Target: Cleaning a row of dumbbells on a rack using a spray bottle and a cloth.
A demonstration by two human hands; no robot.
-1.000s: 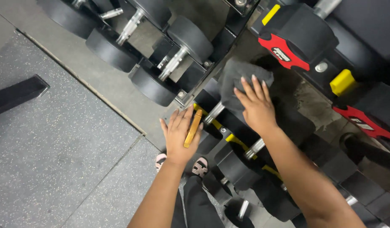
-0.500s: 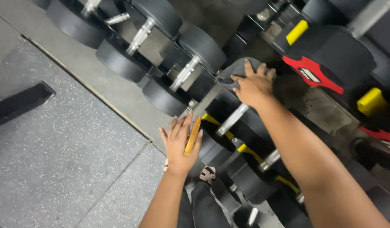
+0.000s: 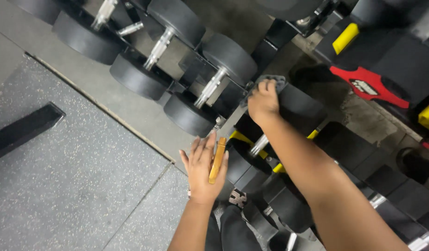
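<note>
My right hand presses a dark grey cloth against the end of a black dumbbell on the rack; only the cloth's upper edge shows past my fingers. My left hand hovers lower, fingers spread, with a flat yellow-brown bar-shaped object held between its thumb and forefinger side. It hangs just left of another black dumbbell head with a chrome handle.
A rack of round black dumbbells with chrome handles runs along the top left. Black, red and yellow weights sit at the top right. A speckled rubber floor lies left, with a black bar on it. My shoe shows below.
My right hand has slid the cloth further up and left along the rack, bunching it under the fingers. My left hand has stayed nearly still with the yellow-brown object.
</note>
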